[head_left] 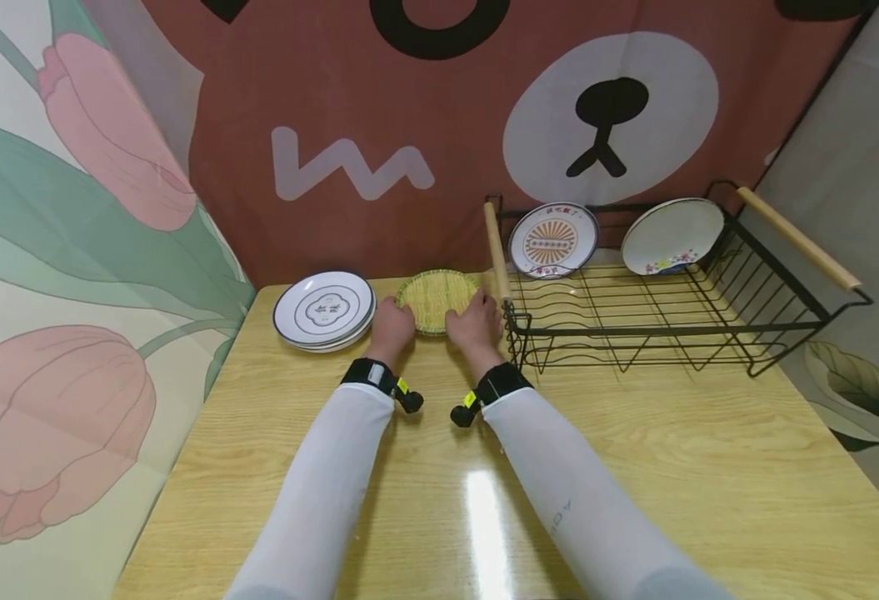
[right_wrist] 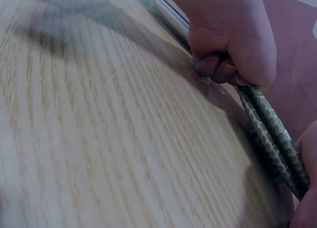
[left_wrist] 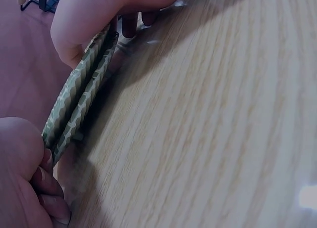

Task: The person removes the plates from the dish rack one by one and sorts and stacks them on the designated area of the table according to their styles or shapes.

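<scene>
Two round woven bamboo trays (head_left: 437, 302), stacked one on the other, are low over the table near the back wall. Their double braided rim (left_wrist: 79, 97) shows edge-on in the left wrist view. At the left side of the rim, my left hand (head_left: 392, 327) grips with the thumb on top and fingers curled beneath. My right hand (head_left: 476, 325) holds the opposite side, its thumb also over the rim. Seen from the right wrist, the left hand (right_wrist: 230, 45) has its fingers tucked under the edge, while the right hand (right_wrist: 308, 173) is partly cut off.
A stack of white plates (head_left: 327, 308) with dark rims stands just left of my left hand. To the right is a black wire dish rack (head_left: 634, 332) with wooden handles, holding a patterned plate (head_left: 554, 240) and a floral plate (head_left: 673, 237). A printed cloth (head_left: 334, 233) hangs behind the wooden table (head_left: 439, 500).
</scene>
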Demonstrator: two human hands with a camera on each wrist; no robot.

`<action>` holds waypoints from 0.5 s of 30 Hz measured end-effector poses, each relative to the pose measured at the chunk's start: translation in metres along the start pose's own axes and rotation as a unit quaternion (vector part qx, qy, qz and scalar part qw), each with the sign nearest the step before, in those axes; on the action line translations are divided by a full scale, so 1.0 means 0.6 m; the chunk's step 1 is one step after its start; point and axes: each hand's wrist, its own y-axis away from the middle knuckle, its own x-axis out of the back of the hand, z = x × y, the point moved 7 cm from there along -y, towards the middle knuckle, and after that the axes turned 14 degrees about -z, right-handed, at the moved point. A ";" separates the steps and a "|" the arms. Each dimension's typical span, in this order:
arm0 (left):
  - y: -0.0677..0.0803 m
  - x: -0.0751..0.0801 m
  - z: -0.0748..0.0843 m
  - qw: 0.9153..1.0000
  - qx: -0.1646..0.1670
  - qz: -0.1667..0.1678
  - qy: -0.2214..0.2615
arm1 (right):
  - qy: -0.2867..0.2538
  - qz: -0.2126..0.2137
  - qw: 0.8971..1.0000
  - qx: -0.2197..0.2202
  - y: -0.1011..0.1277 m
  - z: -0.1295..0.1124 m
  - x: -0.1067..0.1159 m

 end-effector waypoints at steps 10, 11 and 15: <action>0.011 -0.003 -0.014 0.996 -0.012 -0.031 0.083 | -0.041 0.008 0.999 0.019 0.020 -0.003 0.004; 0.015 -0.003 -0.014 0.995 -0.014 -0.034 0.094 | -0.044 0.010 0.999 0.021 0.024 -0.003 0.005; 0.031 -0.001 -0.013 0.990 -0.022 -0.029 0.139 | -0.044 0.015 0.998 0.045 0.044 -0.008 0.009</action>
